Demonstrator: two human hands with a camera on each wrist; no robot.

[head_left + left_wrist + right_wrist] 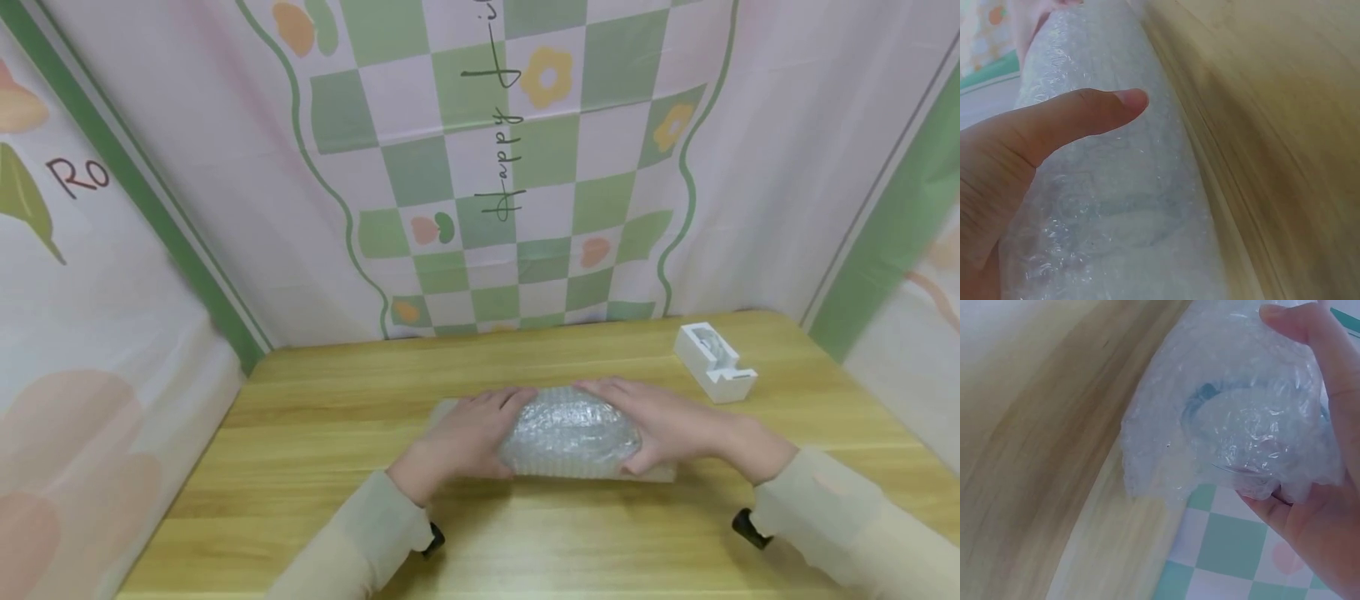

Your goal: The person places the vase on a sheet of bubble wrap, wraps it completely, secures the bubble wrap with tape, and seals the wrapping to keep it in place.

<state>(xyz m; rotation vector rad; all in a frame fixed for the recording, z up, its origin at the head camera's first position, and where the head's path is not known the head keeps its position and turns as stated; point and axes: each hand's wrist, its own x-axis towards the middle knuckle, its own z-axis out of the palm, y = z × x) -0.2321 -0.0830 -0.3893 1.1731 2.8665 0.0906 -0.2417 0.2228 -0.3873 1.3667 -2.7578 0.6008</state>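
A bubble-wrapped bundle (572,435) lies crosswise on the wooden table, rolled into a thick tube. My left hand (471,432) grips its left part, with the thumb (1094,115) laid along the near side in the left wrist view. Round the right part curls my right hand (671,421), thumb on the near side and fingers on the far side. At the bundle's right end, the right wrist view shows a round bluish rim (1205,394) through the clear wrap (1154,450). The wrapped thing inside is mostly hidden by the plastic layers.
A white tape dispenser (716,367) with a roll in it stands at the back right of the table (337,392). Behind the table hangs a green-and-white checked cloth (480,167), with printed cloth at both sides too.
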